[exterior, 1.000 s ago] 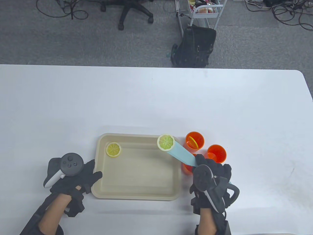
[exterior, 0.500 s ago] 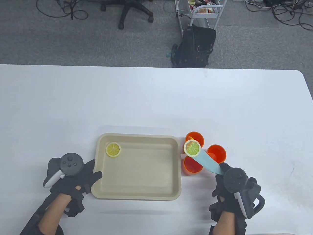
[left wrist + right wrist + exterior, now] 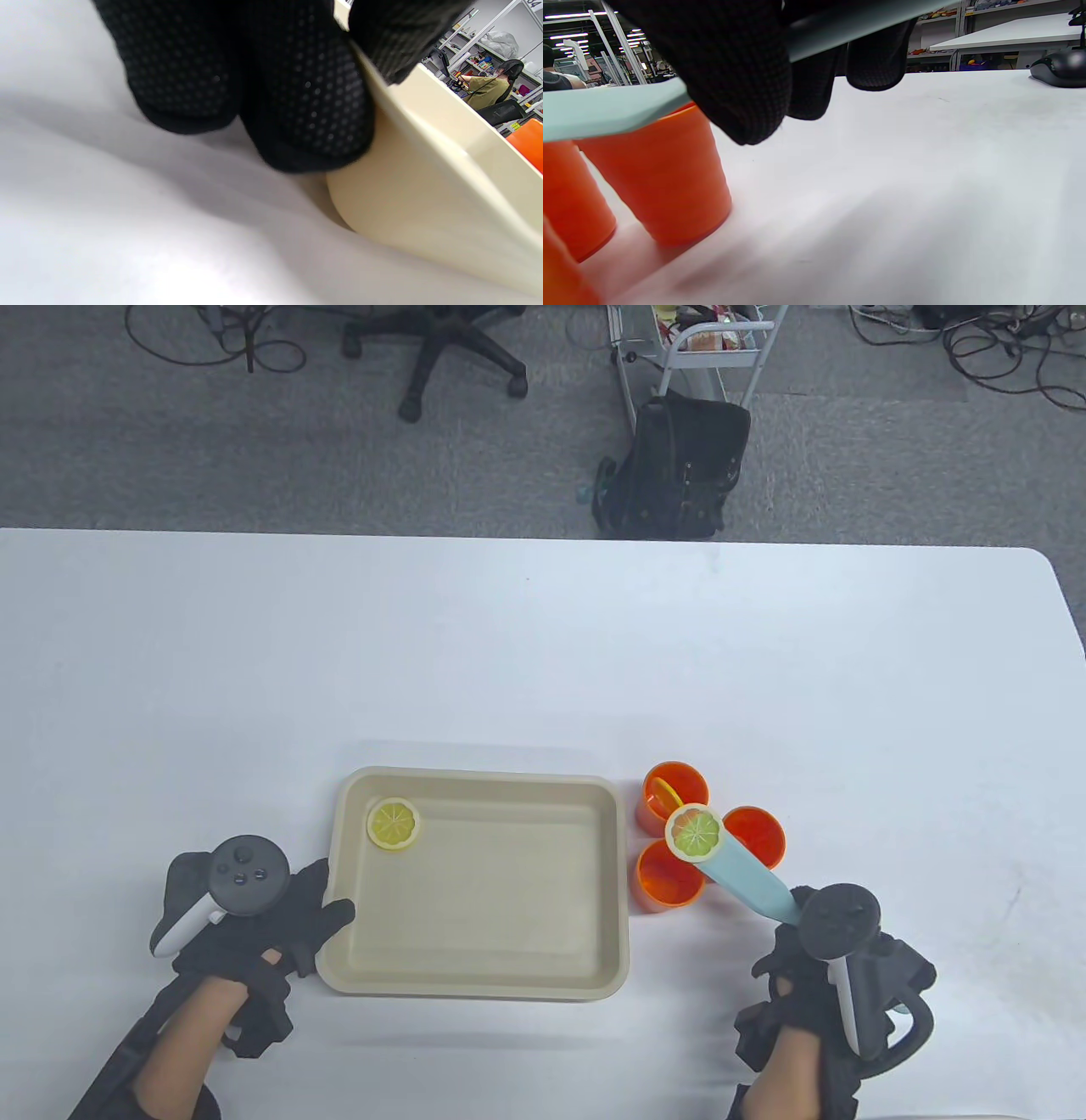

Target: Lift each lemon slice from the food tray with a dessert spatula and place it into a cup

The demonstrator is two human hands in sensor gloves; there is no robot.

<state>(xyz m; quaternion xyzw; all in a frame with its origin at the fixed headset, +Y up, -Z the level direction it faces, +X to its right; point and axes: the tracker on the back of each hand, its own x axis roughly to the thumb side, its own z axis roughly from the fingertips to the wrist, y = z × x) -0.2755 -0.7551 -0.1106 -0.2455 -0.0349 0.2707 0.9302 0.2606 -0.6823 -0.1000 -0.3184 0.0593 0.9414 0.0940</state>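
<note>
My right hand (image 3: 793, 937) grips the handle of a light blue dessert spatula (image 3: 747, 881). A greenish lemon slice (image 3: 694, 832) lies on its blade, held above three orange cups, between the near cup (image 3: 668, 884) and the right cup (image 3: 758, 834). The far cup (image 3: 670, 793) has a yellow slice inside. In the right wrist view the spatula (image 3: 606, 110) passes over the right cup (image 3: 666, 169). One more yellow slice (image 3: 393, 824) lies in the beige food tray (image 3: 475, 980) at its far left corner. My left hand (image 3: 318, 909) rests with straight fingers against the tray's left rim (image 3: 424, 127).
The white table stretches bare behind the tray and to the right of the cups. On the floor beyond the far edge stand a black bag (image 3: 679, 466), a metal cart (image 3: 704, 343) and an office chair (image 3: 450, 347).
My right hand carried the spatula and the greenish slice from the tray's far right corner to the right, over the cups. The left hand stayed put. The chair shifted slightly.
</note>
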